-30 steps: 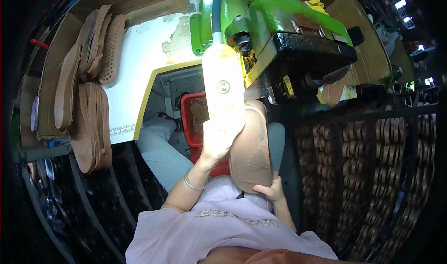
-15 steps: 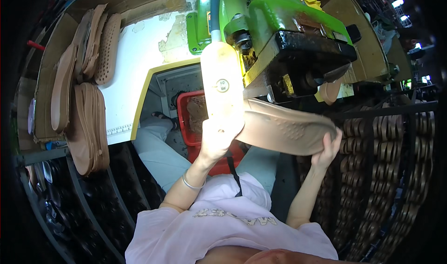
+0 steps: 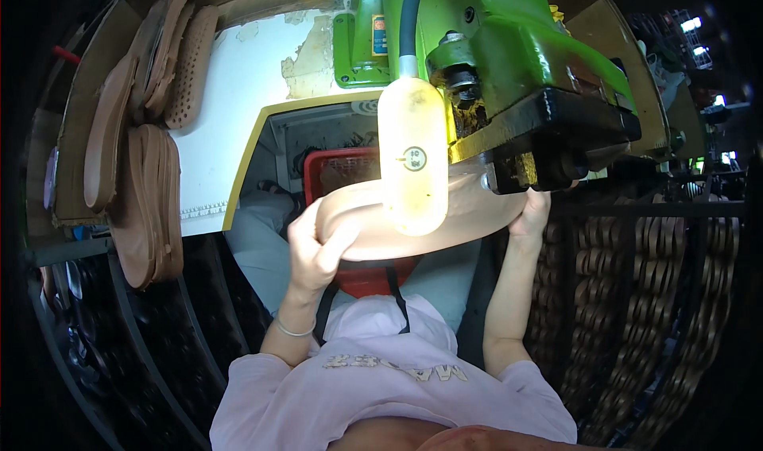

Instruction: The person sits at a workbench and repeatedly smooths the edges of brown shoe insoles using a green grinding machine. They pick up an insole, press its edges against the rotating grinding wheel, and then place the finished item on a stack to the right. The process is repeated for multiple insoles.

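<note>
A tan shoe sole (image 3: 473, 215) is stretched level between my two hands, close against the green machine (image 3: 509, 38) and its black head (image 3: 556, 129). My left hand (image 3: 315, 248) grips the sole's left end, thumb on the near side. At the other end my right hand (image 3: 531, 215) holds on; its fingertips are partly hidden under the black head. A glowing oval lamp (image 3: 413, 185) hangs in front of the sole and covers its middle. Where the sole touches the machine is hidden.
Left on the white table (image 3: 230, 93) are stacked tan soles (image 3: 145, 212) and a perforated sole (image 3: 192, 69) beside a cardboard box (image 3: 71, 173). A red crate (image 3: 310, 163) stands below, between my legs. Racks of brown soles (image 3: 636, 292) line the right; a dark rack (image 3: 159, 332) is left.
My left hand has moved left from beside the lamp to the sole's left end. The sole has shifted left and its right end now sits under the machine head. The view has shifted slightly.
</note>
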{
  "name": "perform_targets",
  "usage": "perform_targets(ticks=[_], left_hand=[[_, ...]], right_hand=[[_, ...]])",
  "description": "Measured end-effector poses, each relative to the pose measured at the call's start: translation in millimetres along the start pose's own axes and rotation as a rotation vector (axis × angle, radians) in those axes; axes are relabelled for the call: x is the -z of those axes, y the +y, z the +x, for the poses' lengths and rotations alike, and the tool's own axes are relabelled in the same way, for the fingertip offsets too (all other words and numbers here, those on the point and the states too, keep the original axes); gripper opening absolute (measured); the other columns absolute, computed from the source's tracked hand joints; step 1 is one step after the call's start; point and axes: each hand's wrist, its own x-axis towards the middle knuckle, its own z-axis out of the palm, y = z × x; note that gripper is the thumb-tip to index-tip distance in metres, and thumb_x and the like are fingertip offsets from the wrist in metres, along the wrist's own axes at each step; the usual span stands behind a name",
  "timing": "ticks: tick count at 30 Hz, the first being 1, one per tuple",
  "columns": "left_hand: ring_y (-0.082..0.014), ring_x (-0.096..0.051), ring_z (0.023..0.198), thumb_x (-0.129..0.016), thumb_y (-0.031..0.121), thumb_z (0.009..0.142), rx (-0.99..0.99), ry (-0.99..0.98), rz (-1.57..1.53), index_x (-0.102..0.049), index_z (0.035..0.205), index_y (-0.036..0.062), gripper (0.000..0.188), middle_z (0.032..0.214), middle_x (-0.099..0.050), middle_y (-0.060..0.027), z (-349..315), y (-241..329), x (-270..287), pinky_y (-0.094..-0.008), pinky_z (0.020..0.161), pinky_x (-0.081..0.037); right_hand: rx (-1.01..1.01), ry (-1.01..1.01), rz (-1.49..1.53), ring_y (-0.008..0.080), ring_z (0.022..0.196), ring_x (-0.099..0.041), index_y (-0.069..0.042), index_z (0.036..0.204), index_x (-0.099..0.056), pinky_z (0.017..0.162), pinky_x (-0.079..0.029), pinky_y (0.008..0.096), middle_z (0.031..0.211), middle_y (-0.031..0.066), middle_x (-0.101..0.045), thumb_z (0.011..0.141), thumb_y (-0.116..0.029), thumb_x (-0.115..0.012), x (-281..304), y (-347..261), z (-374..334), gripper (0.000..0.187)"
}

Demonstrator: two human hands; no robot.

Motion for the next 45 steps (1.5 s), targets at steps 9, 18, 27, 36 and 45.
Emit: perform_targets(ticks=[9, 18, 27, 36, 45], left_hand=[[-0.0123, -0.060, 0.090, -0.064, 0.013, 0.082, 0.120, 0.146, 0.008, -0.058, 0.109, -0.0072, 0.034, 0.098, -0.065, -0.0100, -37, 10, 61, -0.0252, 0.082, -0.046], [-0.0182, -0.061, 0.099, -0.068, 0.013, 0.080, 0.412, 0.122, -0.203, -0.053, 0.118, -0.0072, 0.046, 0.108, -0.063, -0.0121, -92, -17, 87, -0.0292, 0.090, -0.046], [-0.0110, -0.060, 0.088, -0.077, 0.005, 0.070, 0.152, -0.274, 0.469, -0.062, 0.105, -0.0012, 0.038, 0.094, -0.065, -0.0053, -22, 19, 70, -0.0259, 0.080, -0.048], [-0.0159, -0.066, 0.086, -0.076, 0.003, 0.067, -0.202, -0.152, 0.424, -0.065, 0.100, -0.0028, 0.035, 0.092, -0.068, -0.0102, 38, 43, 6, -0.0274, 0.078, -0.051], [-0.0124, -0.064, 0.078, -0.071, 0.000, 0.072, 0.023, -0.090, 0.130, -0.060, 0.096, -0.0023, 0.027, 0.087, -0.068, -0.0110, 32, 50, 48, -0.0236, 0.071, -0.050]], right_hand=[[-0.008, -0.034, -0.020, 0.0192, 0.097, -0.061, -0.001, 0.119, -0.054, 0.089, -0.049, 0.0328, 0.107, 0.0086, -0.062, 0.089, -0.004, -0.055, -55, 33, -32, 0.030], [-0.037, -0.262, -0.183, 0.0165, 0.095, -0.061, 0.004, 0.127, -0.044, 0.086, -0.048, 0.0286, 0.111, 0.0109, -0.060, 0.081, 0.004, -0.061, -81, 41, -33, 0.049], [0.085, -0.147, -0.249, 0.0103, 0.091, -0.059, 0.002, 0.104, -0.059, 0.083, -0.046, 0.0246, 0.100, 0.0064, -0.065, 0.084, -0.002, -0.067, -56, 28, -29, 0.022], [0.139, 0.049, -0.184, 0.0090, 0.085, -0.058, -0.002, 0.100, -0.053, 0.079, -0.047, 0.0242, 0.094, 0.0051, -0.062, 0.090, -0.010, -0.062, -12, 6, -15, 0.015], [0.049, 0.010, -0.142, 0.0063, 0.080, -0.054, -0.004, 0.096, -0.050, 0.074, -0.045, 0.0223, 0.089, 0.0030, -0.060, 0.090, -0.010, -0.061, -39, 26, -36, 0.014]])
